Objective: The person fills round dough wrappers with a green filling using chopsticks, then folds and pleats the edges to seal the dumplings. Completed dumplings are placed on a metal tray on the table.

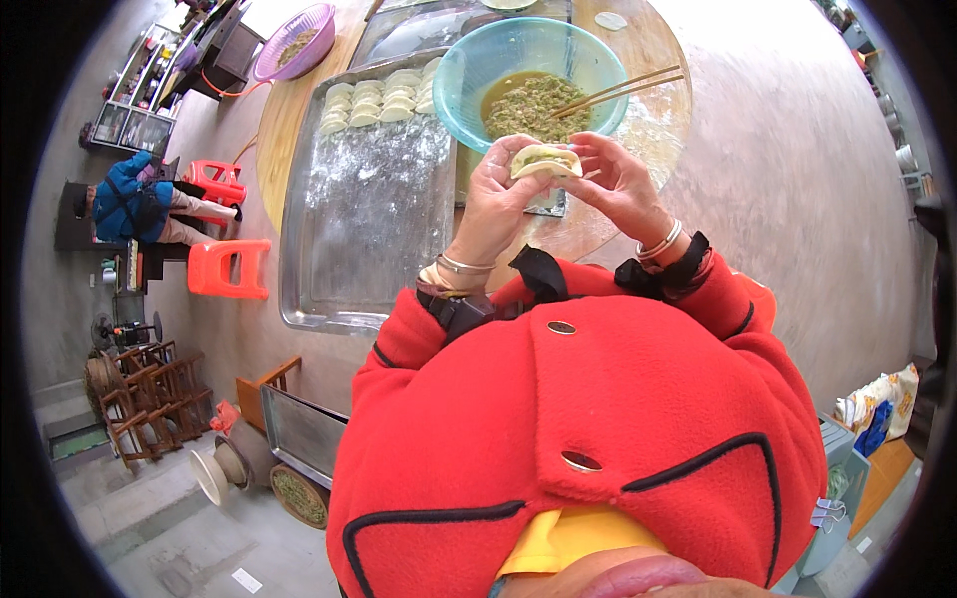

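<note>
A dumpling (546,161), its wrapper folded over green-flecked filling and gaping in the middle, is held between both hands. My left hand (499,179) pinches its left end, and my right hand (614,179) grips the right end. Just beyond my fingers stands a translucent teal plastic bowl (457,105) of minced filling (534,105) in some liquid. A pair of wooden chopsticks (628,90) rests in the filling and sticks out over the right rim. To the left lies a floured metal tray (359,224), with several rows of folded dumplings (377,101) at its far end.
A round wooden table (662,45) bears the bowl and tray. One flat wrapper (611,21) lies at its far right. A purple basket (299,41) stands far left. Red plastic stools (228,269) and a seated person in blue (134,198) are off to the left.
</note>
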`<state>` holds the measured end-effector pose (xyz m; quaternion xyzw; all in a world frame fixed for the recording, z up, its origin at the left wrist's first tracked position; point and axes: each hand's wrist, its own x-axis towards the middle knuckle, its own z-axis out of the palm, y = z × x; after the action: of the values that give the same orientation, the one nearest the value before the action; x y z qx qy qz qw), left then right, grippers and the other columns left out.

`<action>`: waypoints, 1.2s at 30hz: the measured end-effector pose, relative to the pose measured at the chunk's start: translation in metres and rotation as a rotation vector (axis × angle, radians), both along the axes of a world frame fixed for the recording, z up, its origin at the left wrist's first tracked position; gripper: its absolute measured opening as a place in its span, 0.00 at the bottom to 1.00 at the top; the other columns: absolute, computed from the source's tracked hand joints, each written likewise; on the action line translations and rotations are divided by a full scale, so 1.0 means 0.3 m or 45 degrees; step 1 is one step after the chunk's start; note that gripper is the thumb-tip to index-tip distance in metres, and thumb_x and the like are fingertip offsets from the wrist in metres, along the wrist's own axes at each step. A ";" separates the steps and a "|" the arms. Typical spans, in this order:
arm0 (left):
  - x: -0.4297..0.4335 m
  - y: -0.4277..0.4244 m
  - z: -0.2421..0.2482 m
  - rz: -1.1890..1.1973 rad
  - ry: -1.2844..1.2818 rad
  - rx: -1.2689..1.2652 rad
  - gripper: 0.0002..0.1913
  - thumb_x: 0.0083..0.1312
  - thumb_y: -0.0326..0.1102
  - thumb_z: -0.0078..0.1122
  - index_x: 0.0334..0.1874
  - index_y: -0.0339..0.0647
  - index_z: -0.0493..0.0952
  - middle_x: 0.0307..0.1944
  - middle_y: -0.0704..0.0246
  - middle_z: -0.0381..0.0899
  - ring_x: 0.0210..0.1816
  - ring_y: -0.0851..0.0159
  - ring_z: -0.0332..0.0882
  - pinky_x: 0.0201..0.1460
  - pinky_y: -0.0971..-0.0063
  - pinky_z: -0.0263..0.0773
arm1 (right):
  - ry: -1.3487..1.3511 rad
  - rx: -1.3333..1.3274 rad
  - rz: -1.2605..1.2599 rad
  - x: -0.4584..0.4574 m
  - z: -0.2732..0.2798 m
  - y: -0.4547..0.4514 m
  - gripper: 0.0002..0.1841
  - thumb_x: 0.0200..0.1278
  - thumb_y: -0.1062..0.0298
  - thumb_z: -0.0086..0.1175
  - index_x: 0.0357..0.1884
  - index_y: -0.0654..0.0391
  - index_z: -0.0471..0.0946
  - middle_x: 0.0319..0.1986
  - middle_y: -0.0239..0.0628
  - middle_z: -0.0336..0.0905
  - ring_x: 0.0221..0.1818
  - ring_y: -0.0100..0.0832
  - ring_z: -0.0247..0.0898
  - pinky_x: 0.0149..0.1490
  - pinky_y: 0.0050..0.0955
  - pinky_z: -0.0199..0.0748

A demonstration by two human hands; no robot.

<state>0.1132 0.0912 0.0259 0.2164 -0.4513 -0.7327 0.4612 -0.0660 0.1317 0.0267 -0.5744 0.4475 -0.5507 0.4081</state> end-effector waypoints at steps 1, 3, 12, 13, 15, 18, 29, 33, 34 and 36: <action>-0.005 0.002 0.011 -0.007 -0.002 -0.020 0.15 0.65 0.22 0.56 0.53 0.35 0.67 0.48 0.65 0.77 0.46 0.71 0.77 0.46 0.79 0.75 | -0.171 0.162 0.086 -0.010 -0.001 0.002 0.27 0.57 0.69 0.64 0.58 0.64 0.68 0.45 0.37 0.77 0.42 0.23 0.76 0.45 0.22 0.77; -0.019 0.007 0.030 -0.018 -0.007 -0.064 0.15 0.65 0.22 0.56 0.52 0.35 0.68 0.48 0.64 0.76 0.47 0.70 0.77 0.47 0.79 0.76 | -0.339 0.143 0.183 -0.033 -0.001 0.008 0.22 0.62 0.69 0.61 0.55 0.64 0.70 0.45 0.36 0.77 0.42 0.23 0.75 0.45 0.21 0.76; -0.083 0.035 0.069 0.035 -0.057 -0.152 0.16 0.64 0.20 0.54 0.53 0.33 0.67 0.47 0.60 0.77 0.43 0.67 0.77 0.46 0.75 0.73 | -0.463 0.097 0.276 -0.090 0.017 0.000 0.12 0.63 0.71 0.59 0.45 0.62 0.72 0.38 0.33 0.78 0.39 0.22 0.76 0.40 0.18 0.73; -0.088 0.038 0.072 0.044 -0.060 -0.141 0.15 0.64 0.21 0.54 0.53 0.33 0.67 0.46 0.60 0.77 0.42 0.67 0.78 0.46 0.75 0.73 | -0.466 0.106 0.286 -0.097 0.023 0.001 0.11 0.63 0.72 0.59 0.44 0.62 0.72 0.38 0.33 0.78 0.38 0.23 0.77 0.40 0.19 0.74; -0.096 0.041 0.079 0.062 -0.066 -0.117 0.15 0.64 0.21 0.55 0.53 0.33 0.67 0.46 0.60 0.78 0.42 0.66 0.78 0.46 0.75 0.74 | -0.482 0.101 0.306 -0.102 0.031 -0.002 0.10 0.63 0.73 0.58 0.43 0.62 0.71 0.37 0.33 0.78 0.38 0.24 0.77 0.42 0.20 0.74; -0.107 0.043 0.086 0.080 -0.112 -0.091 0.15 0.65 0.22 0.56 0.52 0.33 0.68 0.44 0.60 0.79 0.41 0.66 0.79 0.46 0.75 0.74 | -0.508 0.054 0.332 -0.104 0.037 -0.007 0.09 0.63 0.75 0.58 0.43 0.61 0.71 0.36 0.32 0.77 0.38 0.22 0.75 0.41 0.19 0.73; -0.123 0.039 0.090 0.168 -0.165 -0.151 0.13 0.64 0.20 0.54 0.51 0.34 0.70 0.44 0.63 0.78 0.41 0.66 0.78 0.44 0.75 0.74 | -0.419 0.078 0.261 -0.129 0.048 -0.020 0.08 0.64 0.75 0.57 0.43 0.62 0.73 0.32 0.31 0.77 0.30 0.19 0.72 0.35 0.18 0.70; -0.150 0.027 0.153 0.142 -0.054 -0.128 0.08 0.65 0.23 0.56 0.45 0.33 0.72 0.41 0.64 0.79 0.37 0.71 0.78 0.42 0.78 0.74 | -0.513 0.043 0.267 -0.120 0.102 -0.031 0.06 0.63 0.74 0.58 0.39 0.61 0.73 0.31 0.32 0.78 0.35 0.21 0.78 0.34 0.15 0.71; -0.152 0.022 0.168 0.128 -0.013 -0.121 0.08 0.65 0.24 0.56 0.45 0.33 0.72 0.40 0.64 0.80 0.37 0.70 0.78 0.42 0.78 0.74 | -0.522 0.011 0.259 -0.118 0.113 -0.029 0.06 0.64 0.74 0.57 0.39 0.61 0.73 0.31 0.32 0.79 0.34 0.22 0.78 0.34 0.15 0.70; -0.149 0.019 0.194 0.086 0.041 -0.076 0.08 0.66 0.24 0.56 0.45 0.34 0.73 0.40 0.64 0.80 0.37 0.70 0.78 0.42 0.78 0.75 | -0.454 -0.031 0.220 -0.116 0.137 -0.033 0.06 0.64 0.74 0.57 0.39 0.61 0.73 0.33 0.33 0.79 0.34 0.22 0.78 0.33 0.15 0.71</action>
<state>0.0685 0.0969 0.0843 0.2059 -0.4580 -0.7063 0.4990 -0.1008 0.1218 0.0680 -0.5088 0.3104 -0.6121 0.5197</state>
